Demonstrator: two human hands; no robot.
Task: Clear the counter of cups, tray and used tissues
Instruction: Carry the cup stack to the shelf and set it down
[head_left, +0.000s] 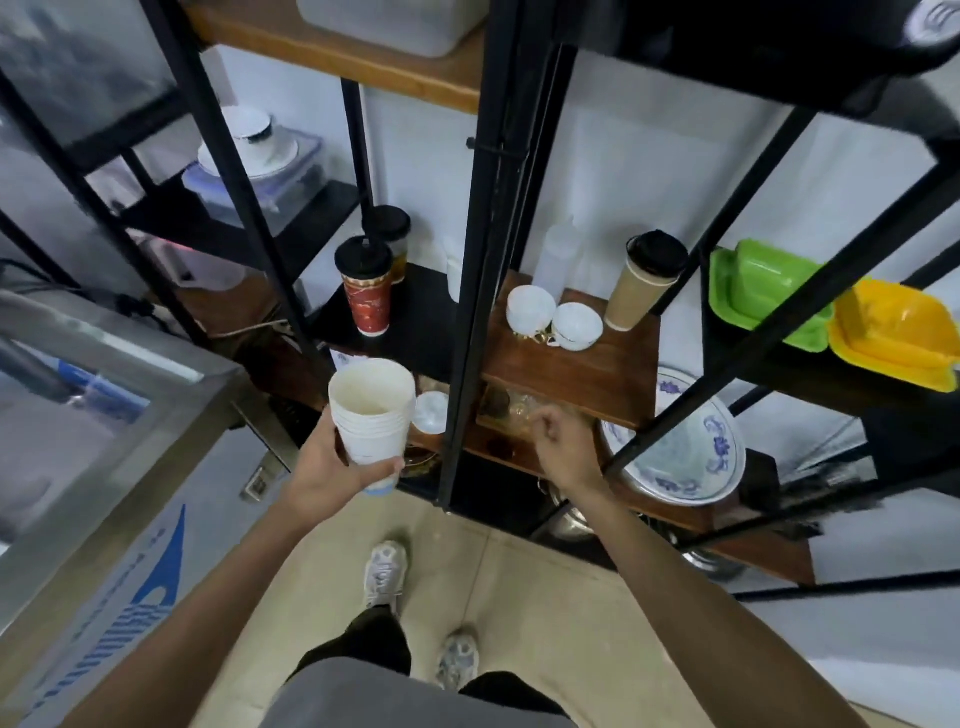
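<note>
**A:** From the head camera, where are the cups?

**B:** A stack of paper cups (371, 415) stands upright, mouth up, in the left hand (332, 467). That grip is wrapped around the lower half of the stack, thumb on the near side. It hangs in front of the black-framed shelf rack (470, 291), not over any counter.

**A:** And the other hand?

**B:** The right hand (563, 447) reaches in at the lower wooden shelf (571, 364), fingers loosely curled. I cannot tell whether it pinches anything; small glassware (519, 408) just beyond the knuckles is blurred.

**A:** So what does the next move turn on?

**B:** My guess: the stack's long axis is vertical and the free shelf space lies ahead and to the right of it, past the black post. The left hand already carries the stack, so it is the nearer one to set it down. The tray and tissues I cannot pick out here.
</note>
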